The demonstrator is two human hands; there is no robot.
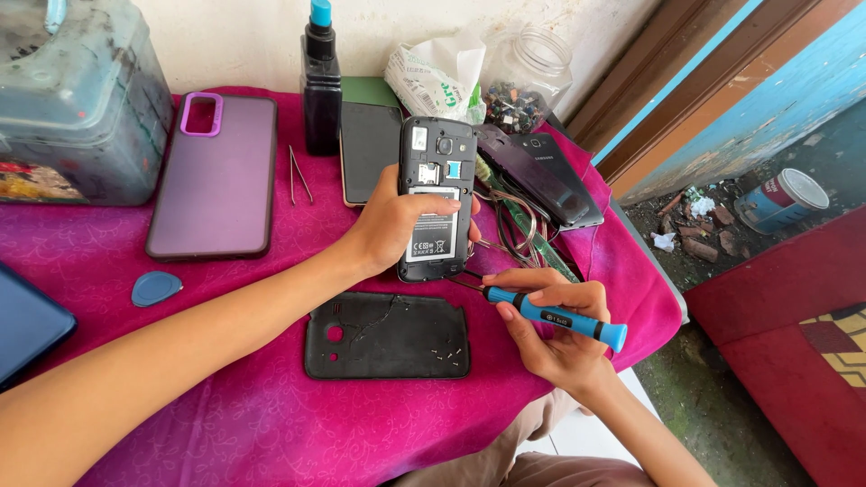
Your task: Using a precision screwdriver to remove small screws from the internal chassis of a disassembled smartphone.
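Now left hand clamps the phone upright on the cloth, long axis 12 to 6, while right hand grips the screwdriver, tip aimed toward 10 at the phone's lower corner, right hand nearer

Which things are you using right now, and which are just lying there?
In use: open phone in the left hand; blue screwdriver in the right hand; its black back cover holding tiny screws.

Lying about: purple phone case, tweezers, blue pick, black bottle, glass jar.
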